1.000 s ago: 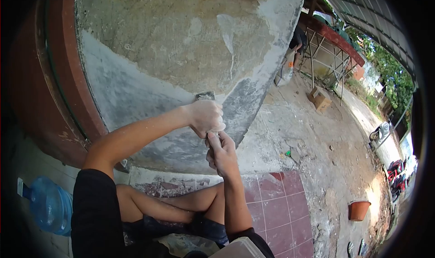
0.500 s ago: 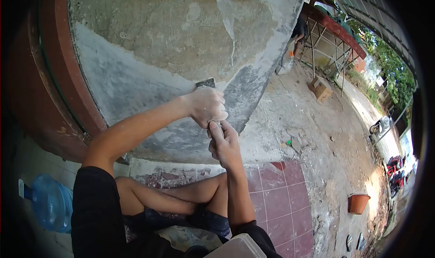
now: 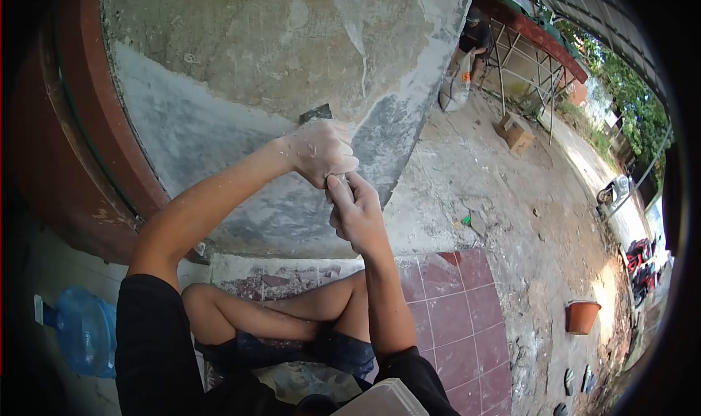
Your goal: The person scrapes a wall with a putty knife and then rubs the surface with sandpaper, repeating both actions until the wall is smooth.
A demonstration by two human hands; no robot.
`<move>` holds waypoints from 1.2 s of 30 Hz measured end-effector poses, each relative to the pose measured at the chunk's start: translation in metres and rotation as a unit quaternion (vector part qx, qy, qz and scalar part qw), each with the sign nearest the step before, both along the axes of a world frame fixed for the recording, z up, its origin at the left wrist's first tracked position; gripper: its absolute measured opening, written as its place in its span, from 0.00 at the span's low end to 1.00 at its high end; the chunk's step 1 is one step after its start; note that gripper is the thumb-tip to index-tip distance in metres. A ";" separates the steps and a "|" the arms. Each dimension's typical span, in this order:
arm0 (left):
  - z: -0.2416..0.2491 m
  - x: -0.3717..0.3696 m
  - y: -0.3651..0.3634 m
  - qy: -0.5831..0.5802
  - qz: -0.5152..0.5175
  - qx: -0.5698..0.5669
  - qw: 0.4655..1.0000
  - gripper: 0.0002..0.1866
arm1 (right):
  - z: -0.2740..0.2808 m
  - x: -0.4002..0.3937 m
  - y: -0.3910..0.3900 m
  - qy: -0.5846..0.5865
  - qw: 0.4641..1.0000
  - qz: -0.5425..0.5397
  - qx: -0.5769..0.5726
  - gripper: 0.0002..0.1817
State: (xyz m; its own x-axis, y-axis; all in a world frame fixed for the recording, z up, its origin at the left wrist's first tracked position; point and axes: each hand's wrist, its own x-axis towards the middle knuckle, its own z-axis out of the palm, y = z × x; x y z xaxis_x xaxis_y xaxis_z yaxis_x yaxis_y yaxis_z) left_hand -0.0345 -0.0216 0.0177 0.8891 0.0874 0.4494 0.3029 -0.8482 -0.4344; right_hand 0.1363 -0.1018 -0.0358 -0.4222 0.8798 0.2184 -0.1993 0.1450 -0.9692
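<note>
My left hand (image 3: pixel 321 152), dusted white, is closed around a putty knife whose dark flat blade (image 3: pixel 316 113) sticks out above the knuckles, close to the wall (image 3: pixel 248 22). The handle is hidden in the fist. Just below, my right hand (image 3: pixel 355 215) has its thumb and fingers pinched together against the underside of the left fist. What lies in that pinch is too small and covered to make out. Behind both hands the wall shows a smooth grey coated band (image 3: pixel 193 128) under rough bare plaster.
Purple-red floor tiles (image 3: pixel 456 321) lie beside my crossed legs (image 3: pixel 285 314). A blue water bottle (image 3: pixel 84 332) is at the left. To the right are an orange bucket (image 3: pixel 583 318), sandals (image 3: pixel 569 381) and a cardboard box (image 3: pixel 517 133). Another person (image 3: pixel 476 35) is by a white sack (image 3: pixel 456 87).
Both hands and the putty knife have shifted slightly up and left in view, still together. More of the other person and the white sack now shows at the upper right.
</note>
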 end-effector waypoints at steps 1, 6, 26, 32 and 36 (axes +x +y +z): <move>-0.001 0.001 -0.003 0.006 -0.009 -0.003 1.000 0.18 | 0.000 -0.001 -0.003 0.024 1.000 0.016 -0.003 0.15; -0.010 0.006 -0.007 0.064 0.018 -0.004 0.998 0.15 | -0.019 -0.001 -0.012 0.056 0.997 0.011 -0.049 0.13; -0.031 0.025 0.004 0.116 0.043 -0.085 0.989 0.15 | -0.023 0.017 -0.005 0.076 0.993 0.015 -0.087 0.13; -0.030 0.023 -0.002 0.112 0.043 -0.070 0.990 0.14 | -0.029 0.017 -0.011 0.065 0.992 0.013 -0.103 0.13; -0.023 0.022 0.006 0.136 0.054 -0.044 0.988 0.14 | -0.029 0.012 0.000 0.055 0.994 0.008 -0.090 0.13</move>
